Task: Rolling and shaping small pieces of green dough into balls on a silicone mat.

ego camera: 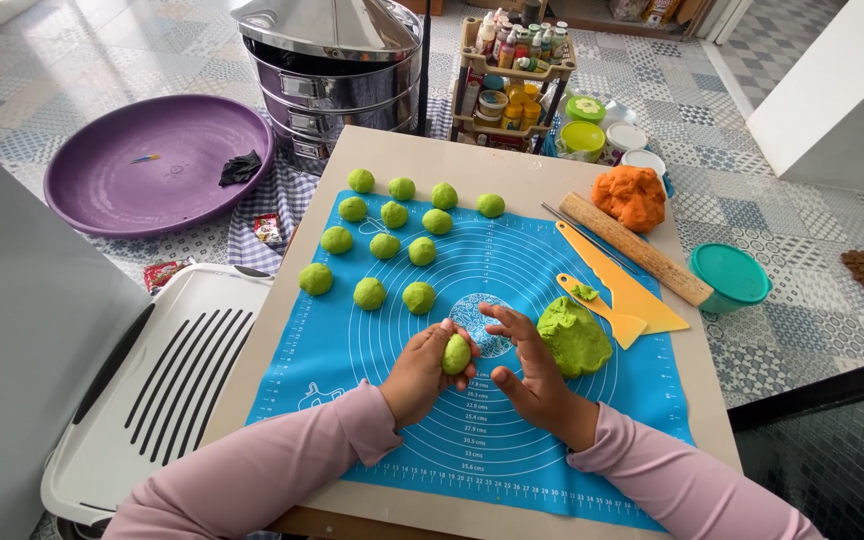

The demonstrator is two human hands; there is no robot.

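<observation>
My left hand grips a small green dough ball over the blue silicone mat. My right hand hovers just right of the ball, fingers spread, its palm facing the ball. A larger lump of green dough lies beside my right hand. Several rolled green balls sit in rows on the far left part of the mat and on the board beyond it.
Two yellow plastic scrapers, a wooden rolling pin, an orange dough lump and a teal lidded tub lie right. A metal steamer, purple basin, condiment rack and white tray surround the board.
</observation>
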